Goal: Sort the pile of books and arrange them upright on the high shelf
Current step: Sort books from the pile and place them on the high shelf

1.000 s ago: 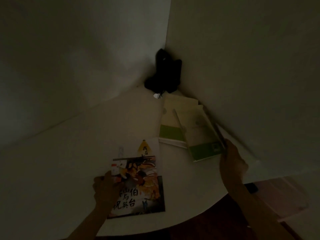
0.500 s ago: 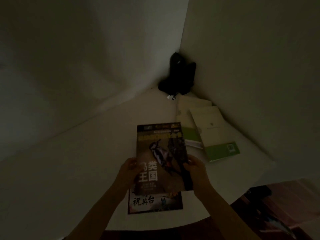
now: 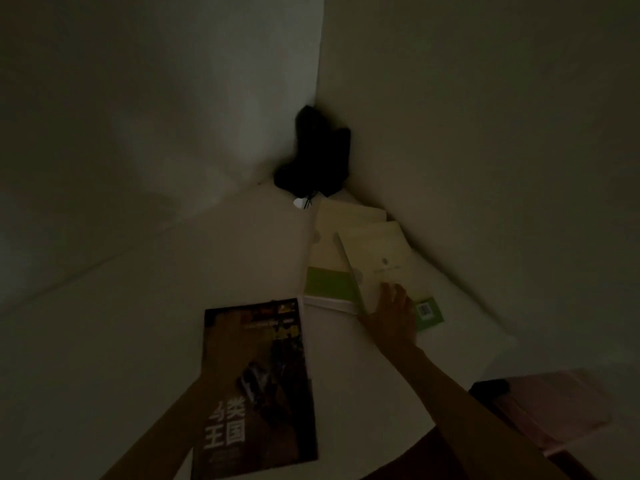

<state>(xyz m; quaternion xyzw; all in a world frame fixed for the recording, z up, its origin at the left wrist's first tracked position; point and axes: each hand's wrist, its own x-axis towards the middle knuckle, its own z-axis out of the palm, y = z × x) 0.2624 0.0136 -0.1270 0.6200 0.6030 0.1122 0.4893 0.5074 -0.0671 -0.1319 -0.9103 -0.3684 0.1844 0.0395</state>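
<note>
- On the white shelf [image 3: 145, 341], the right hand [image 3: 394, 320] lies flat, fingers straight, on the cream-and-green book [image 3: 384, 261].
- The left hand is hidden behind the dark magazine [image 3: 259, 382] — grip unclear.

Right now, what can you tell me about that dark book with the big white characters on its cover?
The dark glossy-covered book with white characters is a thin, large-format paperback. Its cover looks brownish, with a blurred picture at the middle, small panels along the top edge and four bold white characters low on the left. It is held tilted above the white shelf surface. The left forearm runs behind its lower left edge, so the left hand is hidden. Dim light blurs finer detail.
</note>
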